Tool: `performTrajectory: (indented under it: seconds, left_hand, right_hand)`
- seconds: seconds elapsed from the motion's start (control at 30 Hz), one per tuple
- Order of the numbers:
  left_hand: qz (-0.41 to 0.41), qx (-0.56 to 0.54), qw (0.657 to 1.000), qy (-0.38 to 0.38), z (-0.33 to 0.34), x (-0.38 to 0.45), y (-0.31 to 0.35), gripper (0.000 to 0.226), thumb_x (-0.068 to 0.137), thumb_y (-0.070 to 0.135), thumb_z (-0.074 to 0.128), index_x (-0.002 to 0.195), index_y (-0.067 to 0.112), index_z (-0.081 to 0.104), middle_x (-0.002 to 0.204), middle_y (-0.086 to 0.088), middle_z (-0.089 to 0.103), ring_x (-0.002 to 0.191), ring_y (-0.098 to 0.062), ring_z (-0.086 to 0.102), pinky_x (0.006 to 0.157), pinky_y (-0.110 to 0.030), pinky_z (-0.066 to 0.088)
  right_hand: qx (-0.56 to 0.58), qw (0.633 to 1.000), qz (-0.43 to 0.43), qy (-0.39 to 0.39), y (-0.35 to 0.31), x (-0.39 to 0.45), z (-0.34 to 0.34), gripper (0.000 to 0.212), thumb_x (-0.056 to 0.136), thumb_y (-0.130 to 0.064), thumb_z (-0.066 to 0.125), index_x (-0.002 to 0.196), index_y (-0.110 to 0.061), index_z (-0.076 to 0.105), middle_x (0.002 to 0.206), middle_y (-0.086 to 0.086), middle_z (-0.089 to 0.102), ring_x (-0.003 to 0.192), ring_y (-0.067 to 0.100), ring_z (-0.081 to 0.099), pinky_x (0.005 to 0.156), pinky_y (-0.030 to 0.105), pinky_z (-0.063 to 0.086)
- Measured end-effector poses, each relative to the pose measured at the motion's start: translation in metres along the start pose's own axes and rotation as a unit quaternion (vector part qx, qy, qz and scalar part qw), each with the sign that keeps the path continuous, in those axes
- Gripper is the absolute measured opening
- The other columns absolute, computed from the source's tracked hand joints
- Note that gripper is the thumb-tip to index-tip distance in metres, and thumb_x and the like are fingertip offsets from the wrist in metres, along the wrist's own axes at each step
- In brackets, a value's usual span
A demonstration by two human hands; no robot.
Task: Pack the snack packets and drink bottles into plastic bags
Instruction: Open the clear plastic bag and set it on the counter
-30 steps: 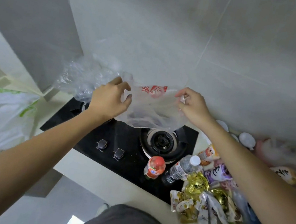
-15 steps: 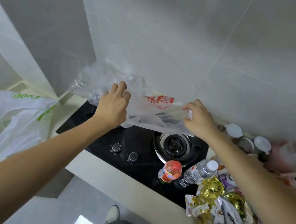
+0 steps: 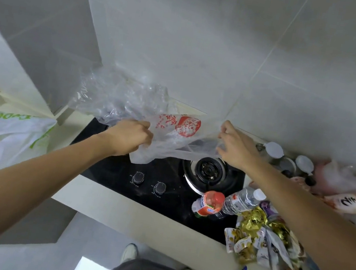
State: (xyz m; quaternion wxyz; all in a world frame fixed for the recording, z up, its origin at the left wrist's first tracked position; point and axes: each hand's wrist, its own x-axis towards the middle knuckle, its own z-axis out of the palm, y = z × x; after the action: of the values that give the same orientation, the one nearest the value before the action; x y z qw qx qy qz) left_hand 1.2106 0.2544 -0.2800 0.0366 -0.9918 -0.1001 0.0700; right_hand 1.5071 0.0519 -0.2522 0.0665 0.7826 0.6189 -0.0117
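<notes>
Above the stove [image 3: 154,177], my left hand [image 3: 129,137] grips the clear plastic bag [image 3: 172,134]; my right hand [image 3: 235,147] pinches its other edge.

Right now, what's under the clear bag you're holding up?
Under the clear bag held by the left hand and right hand lies the black stove. Its right burner shows; anything at the left rear is covered.

Below your left hand [image 3: 129,137] the black hob [image 3: 116,172] lies bare down to two knobs [image 3: 149,182]. Beneath your right hand [image 3: 237,146] sits the burner [image 3: 207,170]; nearer you, two bottles [image 3: 224,203] and heaped snack packets [image 3: 265,242] block the counter, perhaps running under that forearm.
</notes>
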Motion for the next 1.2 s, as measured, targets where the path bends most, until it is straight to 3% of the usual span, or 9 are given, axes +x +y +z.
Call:
performTrajectory:
  seconds: [0.17,0.3,0.53,0.6,0.7,0.77,0.87,1.0,1.2]
  left_hand:
    - [0.025,-0.002,0.999,-0.048,-0.003,0.001,-0.008,0.017,0.082,0.011,0.056,0.073,0.023,0.064,0.081,0.010,0.057,0.091,-0.019,0.052,0.080,-0.039,0.050]
    - [-0.051,0.053,0.993,-0.097,-0.003,-0.002,-0.011,0.043,0.093,0.040,0.040,0.056,0.019,0.042,0.079,-0.001,0.064,0.095,-0.023,0.057,0.092,-0.039,0.046]
    - [-0.252,0.128,0.953,-0.113,0.003,0.006,-0.009,0.086,0.086,0.087,0.015,0.104,0.023,0.070,0.120,-0.005,0.061,0.117,-0.026,0.047,0.092,-0.046,0.034]
    - [-0.270,0.148,0.948,-0.075,0.000,0.007,-0.008,0.083,0.084,0.087,0.026,0.112,0.019,0.063,0.124,-0.007,0.050,0.115,-0.027,0.041,0.092,-0.046,0.035]
    - [-0.243,0.136,0.960,0.019,-0.002,0.008,-0.005,0.069,0.084,0.071,0.052,0.119,0.012,0.046,0.123,-0.010,0.040,0.112,-0.029,0.039,0.090,-0.044,0.039]
    - [-0.172,0.114,0.976,0.072,0.000,0.009,0.000,0.057,0.077,0.038,0.072,0.115,0.008,0.042,0.121,-0.015,0.040,0.107,-0.033,0.041,0.084,-0.045,0.040]
    - [-0.025,0.108,0.985,0.131,0.007,0.013,0.006,0.062,0.054,-0.005,0.067,0.112,0.006,0.048,0.120,-0.017,0.040,0.104,-0.034,0.042,0.080,-0.044,0.041]
    - [0.058,0.116,0.990,0.062,0.016,0.016,0.013,0.062,0.060,-0.002,0.072,0.118,0.017,0.064,0.130,-0.007,0.047,0.114,-0.031,0.044,0.088,-0.043,0.044]
    - [0.033,0.117,0.993,-0.012,0.020,0.016,0.015,0.021,0.091,0.027,0.058,0.103,0.023,0.075,0.129,0.005,0.060,0.118,-0.026,0.040,0.097,-0.041,0.035]
  right_hand:
    - [-0.047,0.997,0.046,-0.037,-0.004,0.003,-0.002,0.037,0.096,-0.036,0.063,0.122,-0.010,0.059,0.125,0.005,0.041,0.067,0.019,0.050,0.056,0.033,0.039]
    - [-0.053,0.991,0.093,-0.078,-0.005,0.004,-0.004,0.067,0.095,-0.043,0.066,0.148,-0.014,0.038,0.136,0.009,0.042,0.073,0.022,0.049,0.060,0.034,0.039]
    - [-0.045,0.987,0.101,-0.116,-0.015,0.003,0.003,0.115,0.084,-0.057,0.076,0.163,-0.024,-0.001,0.154,0.012,0.030,0.103,0.031,0.063,0.063,0.033,0.039]
    - [-0.029,0.987,0.103,-0.116,-0.019,0.001,0.005,0.121,0.082,-0.059,0.077,0.162,-0.025,-0.007,0.157,0.015,0.027,0.111,0.034,0.063,0.071,0.036,0.046]
    - [-0.031,0.990,0.082,-0.106,-0.021,0.001,0.007,0.118,0.081,-0.062,0.075,0.161,-0.030,-0.006,0.153,0.013,0.030,0.095,0.029,0.066,0.069,0.036,0.055]
    - [-0.040,0.994,0.053,-0.087,-0.023,0.003,0.007,0.111,0.083,-0.059,0.074,0.161,-0.028,0.002,0.147,0.010,0.035,0.080,0.023,0.064,0.066,0.038,0.058]
    - [-0.043,0.996,0.028,-0.067,-0.030,0.006,0.007,0.092,0.088,-0.050,0.072,0.158,-0.019,0.020,0.141,0.006,0.038,0.068,0.016,0.054,0.053,0.029,0.046]
    - [-0.033,0.999,-0.017,-0.036,-0.035,0.011,0.019,0.067,0.089,-0.036,0.073,0.145,-0.014,0.044,0.128,0.004,0.043,0.083,0.016,0.049,0.056,0.031,0.047]
    - [-0.034,0.993,-0.098,-0.057,-0.038,0.022,0.036,0.056,0.094,-0.021,0.067,0.148,-0.018,0.051,0.142,0.000,0.053,0.128,0.021,0.047,0.095,0.040,0.053]
